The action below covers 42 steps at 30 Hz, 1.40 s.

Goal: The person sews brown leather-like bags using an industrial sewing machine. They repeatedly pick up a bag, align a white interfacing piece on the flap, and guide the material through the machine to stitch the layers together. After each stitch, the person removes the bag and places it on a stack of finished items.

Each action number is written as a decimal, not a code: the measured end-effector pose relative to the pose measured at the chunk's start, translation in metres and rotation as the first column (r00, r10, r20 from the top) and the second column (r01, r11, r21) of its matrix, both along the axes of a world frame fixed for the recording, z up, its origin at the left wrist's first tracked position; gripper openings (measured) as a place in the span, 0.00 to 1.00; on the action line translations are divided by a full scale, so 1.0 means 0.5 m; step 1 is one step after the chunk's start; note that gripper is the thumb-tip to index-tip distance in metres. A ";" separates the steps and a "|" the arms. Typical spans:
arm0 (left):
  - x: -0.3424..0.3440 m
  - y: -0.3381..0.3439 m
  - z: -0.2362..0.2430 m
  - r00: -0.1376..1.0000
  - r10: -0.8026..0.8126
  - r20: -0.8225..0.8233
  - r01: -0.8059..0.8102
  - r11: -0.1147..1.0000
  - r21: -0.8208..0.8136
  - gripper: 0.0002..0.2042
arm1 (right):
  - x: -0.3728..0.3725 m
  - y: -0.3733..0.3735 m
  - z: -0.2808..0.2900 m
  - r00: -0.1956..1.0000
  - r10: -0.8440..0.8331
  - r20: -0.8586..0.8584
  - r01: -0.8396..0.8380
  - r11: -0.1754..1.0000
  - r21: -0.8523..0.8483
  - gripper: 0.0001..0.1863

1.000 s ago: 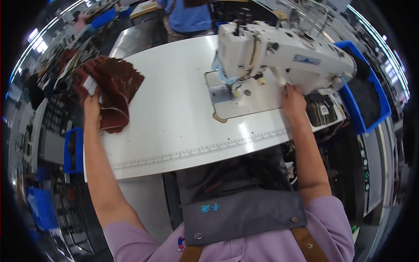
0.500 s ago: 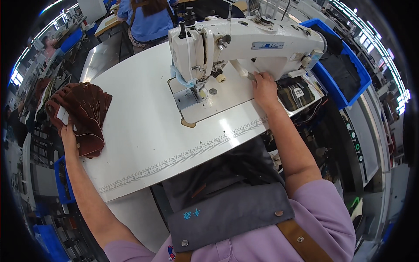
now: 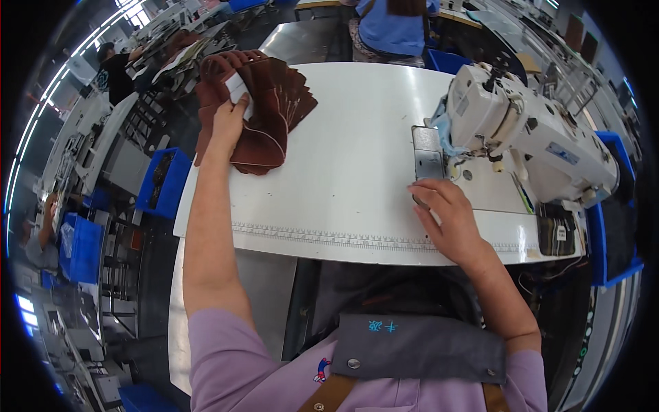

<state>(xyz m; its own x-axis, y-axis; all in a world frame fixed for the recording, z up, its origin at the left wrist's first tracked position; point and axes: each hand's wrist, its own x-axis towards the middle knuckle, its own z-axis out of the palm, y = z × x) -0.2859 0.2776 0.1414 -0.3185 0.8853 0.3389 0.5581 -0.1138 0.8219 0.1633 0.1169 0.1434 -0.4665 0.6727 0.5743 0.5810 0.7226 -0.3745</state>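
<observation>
Bin (image 3: 180, 180) at left holding dark contents (image 3: 162, 177), left hand (image 3: 228, 125) gripping brown pieces (image 3: 266, 141), right hand (image 3: 449, 218) half-curled, hold unclear

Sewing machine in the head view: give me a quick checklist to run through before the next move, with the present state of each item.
1. Left hand touching the brown pieces: ok.
2. Brown pieces at the sewing machine's metal plate: not ok, they lie apart from it, on the table's left side.
3. Right hand well clear of the plate: not ok, fingertips close to its near edge.
4. Right hand empty: cannot tell.
5. Striped fabric item away from the plate: ok, far right.
</observation>
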 end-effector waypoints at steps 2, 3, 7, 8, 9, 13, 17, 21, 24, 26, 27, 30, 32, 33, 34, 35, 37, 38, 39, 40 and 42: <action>-0.009 -0.007 -0.005 0.998 0.007 0.057 -0.007 1.000 -0.008 0.24 | -0.094 0.037 0.017 0.981 0.194 0.032 -0.196 0.978 0.073 0.19; -0.009 -0.010 -0.009 0.995 -0.015 0.095 0.014 1.000 0.014 0.24 | -0.140 0.055 0.022 0.964 0.259 0.054 -0.263 0.959 0.105 0.19; -0.019 -0.013 0.003 0.999 0.001 0.045 0.003 0.996 -0.085 0.24 | -0.310 0.165 0.000 0.953 0.229 0.200 -0.288 0.893 0.346 0.16; -0.029 -0.015 -0.002 0.998 -0.013 0.059 0.018 0.996 -0.083 0.24 | -0.349 0.196 0.000 0.948 0.193 0.255 -0.289 0.858 0.425 0.16; -0.033 -0.017 -0.004 0.997 -0.034 0.075 0.040 0.996 -0.081 0.24 | -0.382 0.222 0.005 0.941 0.145 0.307 -0.289 0.816 0.500 0.16; 0.000 -0.042 0.026 0.988 -0.082 0.131 0.099 0.986 -0.134 0.21 | -0.466 0.282 0.039 0.847 -0.077 0.526 -0.257 0.808 0.531 0.20; -0.019 -0.047 0.023 0.929 -0.201 0.311 0.223 0.974 -0.037 0.17 | -0.503 0.312 0.042 0.774 -0.144 0.617 -0.265 0.811 0.522 0.22; -0.111 -0.066 0.032 0.851 -0.218 0.477 0.221 0.974 0.050 0.17 | -0.514 0.320 0.039 0.735 -0.148 0.662 -0.277 0.825 0.493 0.25; -0.199 -0.106 0.121 0.790 -0.273 0.549 0.159 0.956 0.246 0.20 | -0.515 0.322 0.048 0.679 -0.183 0.711 -0.232 0.865 0.445 0.27; -0.256 -0.166 0.214 0.846 -0.150 0.512 -0.023 0.949 0.315 0.24 | -0.511 0.326 0.039 0.713 -0.175 0.679 -0.194 0.881 0.432 0.28; -0.272 -0.191 0.249 0.898 -0.094 0.429 -0.053 0.947 0.317 0.25 | -0.504 0.329 0.029 0.721 -0.177 0.669 -0.173 0.890 0.422 0.28; -0.214 -0.297 0.339 0.968 -0.247 0.050 0.233 0.952 0.200 0.14 | -0.466 0.292 0.009 0.827 -0.032 0.561 -0.199 0.917 0.345 0.26; -0.120 -0.351 0.358 0.895 -0.178 -0.409 0.190 0.982 -0.010 0.13 | -0.416 0.254 -0.006 0.887 0.099 0.451 -0.213 0.954 0.210 0.24; -0.039 -0.368 0.365 0.793 -0.301 -0.530 0.252 0.953 -0.165 0.17 | -0.378 0.237 -0.020 0.912 0.148 0.383 -0.201 0.974 0.104 0.24; 0.035 -0.393 0.365 0.658 -0.421 -0.625 0.274 0.906 -0.322 0.21 | -0.342 0.216 -0.026 0.936 0.193 0.296 -0.202 0.979 0.001 0.23; 0.085 -0.413 0.348 0.623 -0.452 -0.638 0.240 0.887 -0.394 0.17 | -0.312 0.194 -0.021 0.959 0.250 0.131 -0.222 0.955 -0.196 0.23; 0.188 -0.447 0.314 0.547 -0.525 -0.652 0.160 0.830 -0.535 0.12 | -0.261 0.152 -0.006 0.939 0.257 -0.230 -0.343 0.772 -0.535 0.23; 0.200 -0.445 0.263 0.526 -0.542 -0.656 0.389 0.839 -0.381 0.15 | -0.228 0.135 -0.007 0.884 0.229 -0.408 -0.427 0.749 -0.506 0.24; 0.224 -0.436 0.229 0.539 -0.585 -0.606 0.529 0.795 -0.298 0.14 | -0.194 0.119 -0.010 0.801 0.185 -0.570 -0.499 0.732 -0.464 0.25; 0.241 -0.427 0.214 0.546 -0.685 -0.483 0.579 0.725 -0.373 0.13 | -0.165 0.096 0.003 0.752 0.158 -0.639 -0.538 0.707 -0.458 0.25; 0.263 -0.418 0.195 0.573 -0.768 -0.286 0.668 0.640 -0.380 0.14 | -0.113 0.059 0.013 0.748 0.193 -0.635 -0.522 0.763 -0.382 0.26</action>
<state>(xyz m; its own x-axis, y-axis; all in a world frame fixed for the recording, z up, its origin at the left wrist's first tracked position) -0.1544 0.0687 0.2389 0.5702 0.8198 0.0529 0.6339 -0.4800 0.6065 0.1066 0.1464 0.1501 -0.4637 0.7775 0.4248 -0.0964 0.4324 -0.8965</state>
